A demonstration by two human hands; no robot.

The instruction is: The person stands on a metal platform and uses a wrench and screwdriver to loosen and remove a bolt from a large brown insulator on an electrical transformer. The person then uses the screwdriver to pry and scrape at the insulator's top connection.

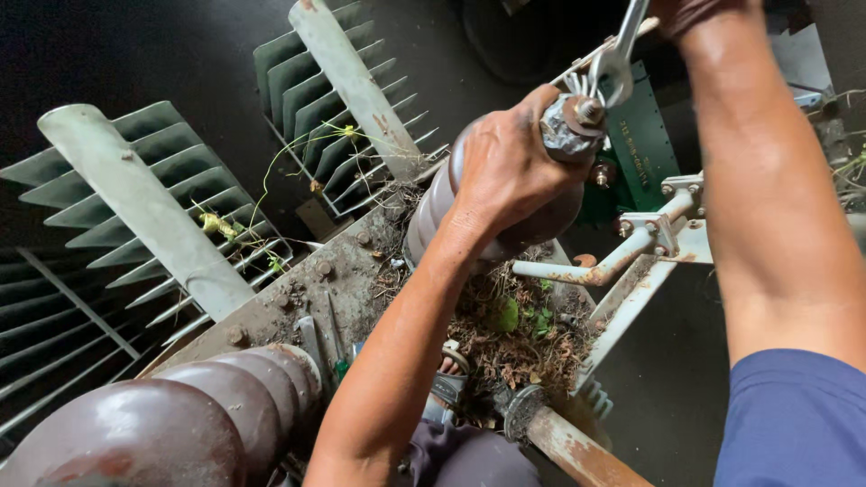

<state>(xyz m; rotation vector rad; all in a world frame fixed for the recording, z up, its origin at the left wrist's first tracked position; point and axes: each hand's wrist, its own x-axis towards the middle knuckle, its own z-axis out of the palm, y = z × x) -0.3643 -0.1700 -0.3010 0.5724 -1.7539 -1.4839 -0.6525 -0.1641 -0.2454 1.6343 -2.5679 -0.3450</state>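
Porcelain bushing (pixel 505 207) on the littered top of a grey transformer (pixel 298 298), gripped near its metal cap while a spanner works the terminal stud above it. The left hand (pixel 510 167) is wrapped snugly round the brown insulator's upper end, fingers closed on the glazed body just below the stud (pixel 588 110). The right hand (pixel 695 13) sits at the upper edge of the view, mostly cut off; it appears clenched round the shank of a combination spanner (pixel 618 54), though how tightly cannot be told. The spanner's open end lies at the stud nut.

Judged from this stance, the likeliest mishap is a slip: the spanner jaw seems only partly seated on a worn, corroded nut, and a hard pull could throw it off, sending the knuckles into the nearby rusty bracket (pixel 631 252). Twisting force passed into the porcelain could also crack it (the steadying grip is all that resists it). Dry leaves and debris (pixel 514 334) piled round the bushing's base hide its seat, and a second ribbed insulator (pixel 180 415) stands close at lower left beside the radiator fins (pixel 135 198).
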